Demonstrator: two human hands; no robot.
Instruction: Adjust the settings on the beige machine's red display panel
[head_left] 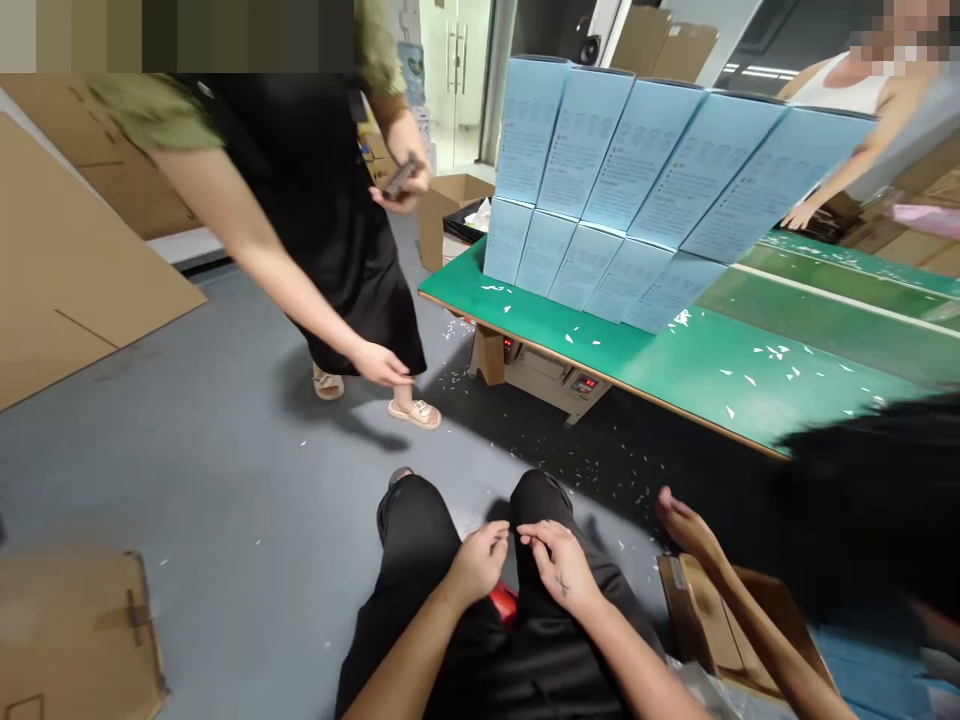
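Observation:
I sit with my knees in black trousers [420,540] in front of me. My left hand [480,562] and my right hand [559,560] meet over my lap, fingers curled and fingertips nearly touching. Whatever they pinch between them is too small to make out. A red seat edge [504,602] shows between my thighs. Light blue boxes [637,190] stand in two stacked rows on the green table [675,365] ahead.
A person in a black apron [330,200] stands at the left on the grey floor, holding a small dark object. Another person's arm [720,570] reaches over a cardboard box [750,620] at my right. A third person stands at the far right. Flat cardboard sheets [67,270] lie at the left.

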